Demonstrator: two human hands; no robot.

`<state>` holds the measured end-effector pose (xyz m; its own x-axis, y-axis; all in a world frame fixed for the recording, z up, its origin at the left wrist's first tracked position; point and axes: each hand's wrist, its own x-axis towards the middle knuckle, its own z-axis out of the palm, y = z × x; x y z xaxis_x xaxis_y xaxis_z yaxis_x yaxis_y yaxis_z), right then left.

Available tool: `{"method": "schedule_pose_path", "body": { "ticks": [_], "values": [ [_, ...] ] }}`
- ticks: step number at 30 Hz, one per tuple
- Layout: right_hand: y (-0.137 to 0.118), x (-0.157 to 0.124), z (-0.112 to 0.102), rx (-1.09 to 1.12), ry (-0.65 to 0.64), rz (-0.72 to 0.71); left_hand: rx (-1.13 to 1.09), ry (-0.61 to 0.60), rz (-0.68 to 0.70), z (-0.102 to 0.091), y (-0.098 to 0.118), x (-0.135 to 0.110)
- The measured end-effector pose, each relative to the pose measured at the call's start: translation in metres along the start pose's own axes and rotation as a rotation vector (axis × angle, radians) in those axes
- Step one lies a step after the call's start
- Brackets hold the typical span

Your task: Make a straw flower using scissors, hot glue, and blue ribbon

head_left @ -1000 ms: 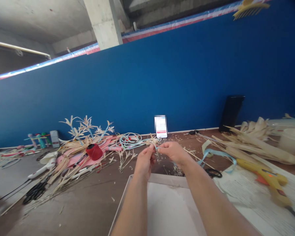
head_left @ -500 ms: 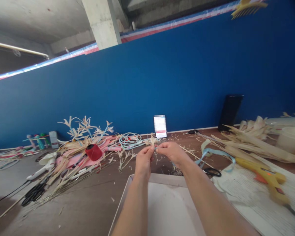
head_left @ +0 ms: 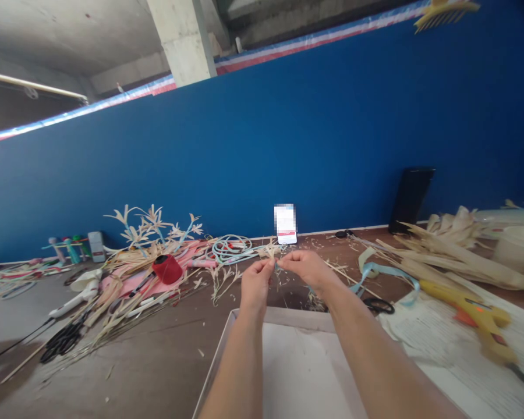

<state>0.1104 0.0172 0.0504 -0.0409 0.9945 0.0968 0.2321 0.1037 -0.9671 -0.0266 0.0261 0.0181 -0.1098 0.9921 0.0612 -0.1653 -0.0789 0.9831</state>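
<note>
In the head view, my left hand [head_left: 257, 284] is closed in a pinch around the base of a pale flower [head_left: 269, 249] of dried, husk-like strips. Its petals point up and away from me above the fingertips. Close beside it, my right hand [head_left: 309, 270] has thumb and finger pinched together at the flower's stem. A bit of light blue strip shows between the two hands' fingertips; most of it is covered by the fingers. Both hands are held over the far edge of a white shallow box [head_left: 297, 315].
Left lie several finished husk flowers [head_left: 151, 218], a red thread spool [head_left: 167, 269], black-handled scissors [head_left: 63, 342] and a white glue gun [head_left: 78, 295]. Right are a blue ribbon [head_left: 386, 267], a yellow glue gun [head_left: 474, 314], dried husks [head_left: 458, 253] and papers. A phone [head_left: 285, 224] leans against the blue partition.
The flower has turned slightly in the left fingers, its petals looking more spread. Both hands stay almost in place, the right fingertips still at the stem.
</note>
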Motion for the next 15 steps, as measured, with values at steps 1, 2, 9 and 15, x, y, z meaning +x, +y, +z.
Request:
{"method": "schedule_pose_path", "body": {
  "ticks": [1, 2, 9, 15],
  "values": [
    [0.0018, 0.0012, 0.0001, -0.022, 0.004, -0.004, 0.012, 0.003, -0.002, 0.0007, 0.0006, -0.0006],
    [0.0035, 0.0022, 0.0002, -0.044, 0.010, -0.009, 0.026, 0.007, -0.005, 0.0013, 0.0012, -0.0012],
    [0.0086, 0.0039, -0.0009, -0.132, 0.013, -0.022, 0.145, 0.013, 0.054, 0.0012, 0.0017, -0.0031],
    [0.0052, 0.0034, 0.0013, -0.188, 0.001, -0.045, 0.256, 0.051, 0.159, -0.0006, 0.0024, -0.0029]
  ]
}}
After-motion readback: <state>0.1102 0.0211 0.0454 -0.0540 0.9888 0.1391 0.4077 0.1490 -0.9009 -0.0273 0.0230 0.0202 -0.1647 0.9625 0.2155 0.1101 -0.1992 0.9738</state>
